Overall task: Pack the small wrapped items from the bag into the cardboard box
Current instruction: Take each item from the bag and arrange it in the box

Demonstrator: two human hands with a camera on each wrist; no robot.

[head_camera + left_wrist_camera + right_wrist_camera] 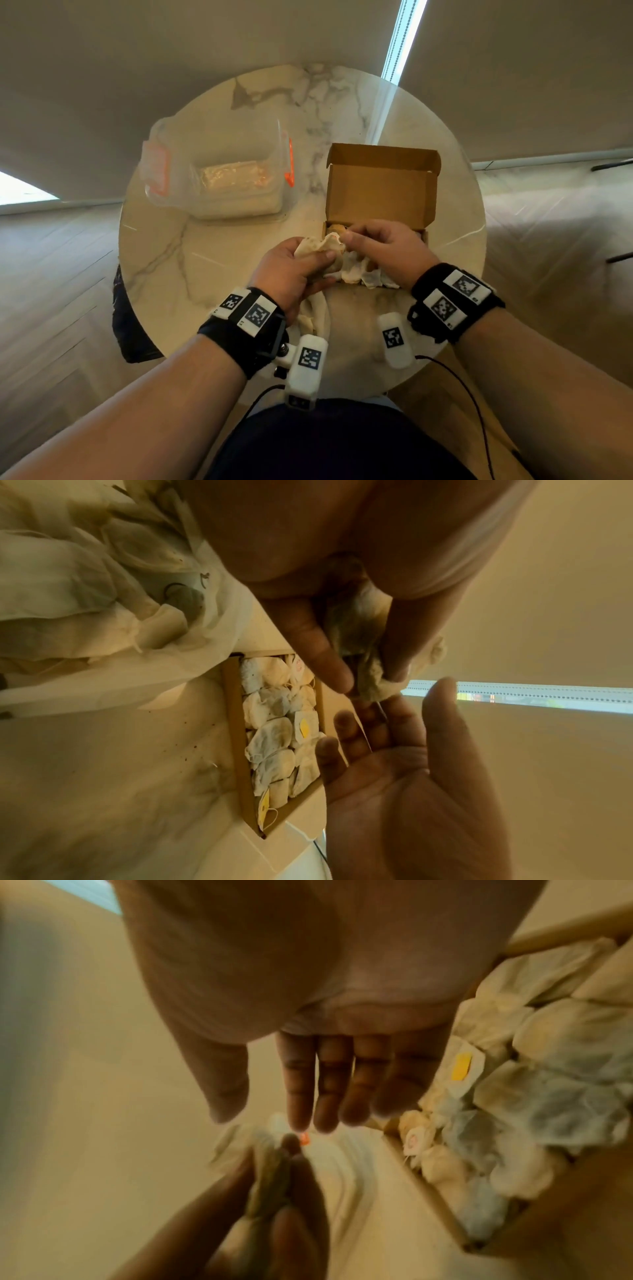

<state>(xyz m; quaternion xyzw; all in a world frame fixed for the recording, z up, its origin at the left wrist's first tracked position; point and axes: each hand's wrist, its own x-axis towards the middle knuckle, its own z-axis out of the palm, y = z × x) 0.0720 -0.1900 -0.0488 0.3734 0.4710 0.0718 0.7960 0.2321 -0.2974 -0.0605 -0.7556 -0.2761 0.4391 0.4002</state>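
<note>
Clear plastic with orange print makes up the bag [219, 174] lying on the left half of the round marble table [164, 246]; the print is too blurred to read, and a pale block inside it is hard to identify. Nearer the person, the left hand [294, 270] is curled around a soft cream pouch [317, 248], thumb and fingers pinching its crumpled top, while the rest of that fabric hangs below the palm toward the table edge. In the left wrist view the same fingers [325, 653] pinch a small wrapped item [359, 647] between them, its lower end in shadow. The right hand [383, 250] is just beside the left, above the near-left corner of the cardboard box [382, 185]; the wrist views show its palm turned up and its fingers [325, 1085] straight, together and holding nothing. The box stands right of centre with its lid raised, and its tray is packed with pale wrapped items [277, 731], several with small paper tags showing a yellow or red mark that is not legible. From the head view the right hand covers most of the tray.
</note>
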